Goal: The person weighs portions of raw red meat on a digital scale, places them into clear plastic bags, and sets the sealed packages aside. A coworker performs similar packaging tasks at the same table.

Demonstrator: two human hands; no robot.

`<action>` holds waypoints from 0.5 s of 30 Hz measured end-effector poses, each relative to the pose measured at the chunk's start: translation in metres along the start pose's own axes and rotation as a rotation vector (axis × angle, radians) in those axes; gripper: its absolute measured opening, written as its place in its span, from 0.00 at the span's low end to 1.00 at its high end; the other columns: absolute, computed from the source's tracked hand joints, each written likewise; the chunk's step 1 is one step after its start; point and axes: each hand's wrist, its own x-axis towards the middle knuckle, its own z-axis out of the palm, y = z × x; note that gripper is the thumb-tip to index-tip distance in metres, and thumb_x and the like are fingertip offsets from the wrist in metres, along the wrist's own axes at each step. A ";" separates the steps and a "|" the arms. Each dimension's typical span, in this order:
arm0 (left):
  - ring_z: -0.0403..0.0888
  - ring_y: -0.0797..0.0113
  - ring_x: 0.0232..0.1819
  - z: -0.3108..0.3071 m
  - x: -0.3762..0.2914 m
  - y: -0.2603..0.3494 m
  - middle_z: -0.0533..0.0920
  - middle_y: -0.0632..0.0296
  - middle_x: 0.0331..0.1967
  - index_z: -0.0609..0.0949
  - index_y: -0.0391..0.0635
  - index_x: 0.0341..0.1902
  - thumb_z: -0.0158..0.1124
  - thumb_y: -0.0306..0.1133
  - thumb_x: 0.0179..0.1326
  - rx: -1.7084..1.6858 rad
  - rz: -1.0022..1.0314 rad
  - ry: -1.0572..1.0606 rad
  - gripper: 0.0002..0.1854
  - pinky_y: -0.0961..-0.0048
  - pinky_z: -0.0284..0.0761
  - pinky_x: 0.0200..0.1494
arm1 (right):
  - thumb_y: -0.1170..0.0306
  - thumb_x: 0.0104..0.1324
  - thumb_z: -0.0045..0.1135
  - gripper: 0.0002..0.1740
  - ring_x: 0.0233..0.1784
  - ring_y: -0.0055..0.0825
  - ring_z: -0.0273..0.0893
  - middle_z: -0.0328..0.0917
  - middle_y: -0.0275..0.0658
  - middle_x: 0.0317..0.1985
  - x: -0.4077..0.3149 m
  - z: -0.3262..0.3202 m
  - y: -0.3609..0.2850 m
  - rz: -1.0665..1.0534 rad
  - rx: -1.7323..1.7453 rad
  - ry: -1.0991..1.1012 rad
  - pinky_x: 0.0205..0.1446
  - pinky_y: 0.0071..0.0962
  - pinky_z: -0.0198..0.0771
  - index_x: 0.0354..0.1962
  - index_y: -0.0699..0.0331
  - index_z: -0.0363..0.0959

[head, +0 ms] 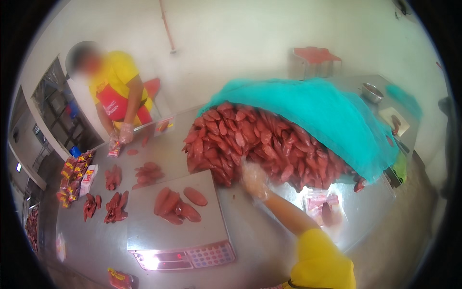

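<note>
My right hand (255, 180), in a clear plastic glove, reaches to the front edge of a large heap of glossy red sausage-like meat pieces (249, 139). Its fingertips touch the heap, but blur and the pieces hide whether they grip any. My left hand is out of view. To the left of my right hand stands a digital weighing scale (144, 231) with a steel platform and a keypad. Several loose meat pieces (169, 204) lie on that platform.
Turquoise netting (299, 99) drapes over the heap's back. Small meat piles (116, 207) and filled packs (74, 177) lie left on the steel table (90, 249). Across it, a gloved co-worker (122, 86) holds a pack (114, 149). A metal bowl (372, 93) stands far right.
</note>
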 end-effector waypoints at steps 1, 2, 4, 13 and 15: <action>0.79 0.58 0.20 -0.006 0.005 0.010 0.80 0.59 0.17 0.81 0.50 0.25 0.50 0.45 0.75 -0.011 -0.004 -0.003 0.23 0.59 0.76 0.25 | 0.69 0.59 0.60 0.33 0.42 0.47 0.82 0.82 0.50 0.39 -0.013 -0.004 -0.003 -0.042 0.155 0.053 0.44 0.45 0.80 0.62 0.71 0.66; 0.79 0.58 0.20 -0.010 0.008 0.018 0.80 0.59 0.17 0.81 0.50 0.25 0.51 0.45 0.75 -0.005 0.032 0.011 0.22 0.59 0.76 0.25 | 0.69 0.60 0.60 0.32 0.43 0.50 0.82 0.82 0.52 0.39 -0.023 -0.009 -0.008 -0.088 0.307 0.103 0.45 0.46 0.79 0.61 0.70 0.67; 0.79 0.57 0.20 -0.014 0.011 0.027 0.80 0.59 0.17 0.81 0.50 0.25 0.51 0.43 0.75 0.010 0.102 0.033 0.21 0.58 0.76 0.26 | 0.67 0.61 0.63 0.29 0.47 0.56 0.80 0.81 0.56 0.41 -0.024 -0.023 -0.020 0.003 0.573 -0.032 0.50 0.49 0.77 0.58 0.69 0.69; 0.78 0.61 0.19 -0.020 0.023 0.026 0.79 0.64 0.17 0.81 0.50 0.30 0.56 0.36 0.72 0.247 0.581 0.255 0.13 0.63 0.75 0.25 | 0.50 0.63 0.60 0.32 0.51 0.53 0.80 0.80 0.54 0.47 0.003 -0.087 -0.182 -0.246 0.894 -0.410 0.55 0.50 0.74 0.55 0.67 0.73; 0.78 0.63 0.19 -0.024 0.024 0.030 0.79 0.63 0.16 0.81 0.49 0.30 0.57 0.36 0.72 0.100 0.338 0.075 0.13 0.63 0.76 0.25 | 0.52 0.63 0.60 0.26 0.47 0.53 0.81 0.81 0.52 0.45 -0.006 -0.093 -0.202 -0.317 0.981 -0.322 0.53 0.52 0.74 0.49 0.65 0.77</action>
